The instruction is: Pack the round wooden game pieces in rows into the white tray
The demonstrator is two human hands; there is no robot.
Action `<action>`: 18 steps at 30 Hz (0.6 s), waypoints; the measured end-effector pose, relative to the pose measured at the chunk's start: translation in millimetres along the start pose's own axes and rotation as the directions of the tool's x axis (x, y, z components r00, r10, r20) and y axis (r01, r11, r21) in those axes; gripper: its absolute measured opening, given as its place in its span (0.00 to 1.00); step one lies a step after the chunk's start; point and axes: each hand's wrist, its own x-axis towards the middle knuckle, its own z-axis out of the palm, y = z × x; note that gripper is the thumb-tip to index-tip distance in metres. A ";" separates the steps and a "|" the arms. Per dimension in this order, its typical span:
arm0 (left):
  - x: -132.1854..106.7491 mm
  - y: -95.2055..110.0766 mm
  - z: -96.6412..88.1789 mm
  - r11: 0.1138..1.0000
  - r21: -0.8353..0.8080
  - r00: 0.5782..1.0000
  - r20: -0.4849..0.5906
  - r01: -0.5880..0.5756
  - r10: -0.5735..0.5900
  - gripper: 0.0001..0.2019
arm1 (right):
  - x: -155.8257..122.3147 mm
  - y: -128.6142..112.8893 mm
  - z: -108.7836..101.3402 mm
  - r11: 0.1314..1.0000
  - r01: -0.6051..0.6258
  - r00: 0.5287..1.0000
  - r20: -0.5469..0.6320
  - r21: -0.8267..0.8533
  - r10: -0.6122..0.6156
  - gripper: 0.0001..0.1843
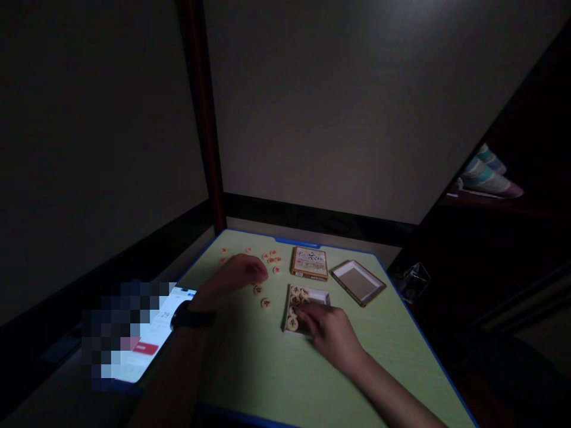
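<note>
My right hand reaches into an open box tray, its fingers pinched at a Chinese chess piece. Several round pale pieces with dark characters, such as one in the near corner, lie along the tray's left side. Over the left part of the table hovers my left hand, fingers curled; whatever they hold, if anything, is hidden. Just below it are two dark-marked pieces, one nearer the hand and one closer to the tray. Red-marked pieces lie scattered beyond.
A closed printed box and an upturned empty lid or tray lie at the back of the green table. A lit phone is at the left edge. Walls enclose the back and left. Striped shoes rest on a shelf at right.
</note>
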 end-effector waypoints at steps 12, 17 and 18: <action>-8.3 -3.7 3.5 0.661 0.599 0.890 -0.350 0.452 -0.291 0.18 | 4.3 0.8 -16.1 0.993 0.119 0.993 -0.018 0.003 -0.118 0.15; -5.0 -12.8 6.8 0.648 0.587 0.875 -0.304 0.484 -0.378 0.21 | 27.5 -17.9 -22.0 0.960 0.265 0.963 0.083 -0.094 -0.258 0.12; -3.9 -15.7 7.1 0.658 0.580 0.877 -0.304 0.480 -0.372 0.21 | 34.9 -21.5 -22.3 0.956 0.277 0.958 0.100 -0.099 -0.268 0.12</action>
